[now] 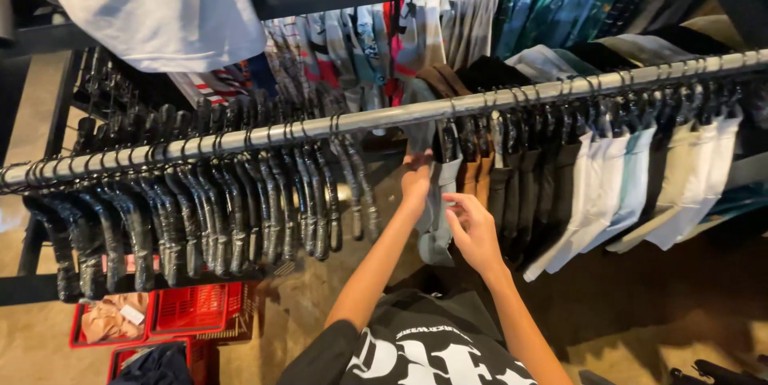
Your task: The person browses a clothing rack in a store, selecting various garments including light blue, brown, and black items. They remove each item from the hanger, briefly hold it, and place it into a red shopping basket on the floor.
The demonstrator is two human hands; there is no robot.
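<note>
A long metal rail crosses the view. On its left half hang several empty black hangers. Its right half carries folded trousers in brown, black, white and pale green. My left hand reaches up under the rail and grips the top of a grey garment hanging at the left end of the row. Beside it, my right hand has its fingers spread and touches the same grey garment lower down.
Red plastic baskets with clothes stand on the floor at the lower left. A white shirt hangs at the top left. More patterned shirts hang on a rack behind. Brown floor lies below the trousers.
</note>
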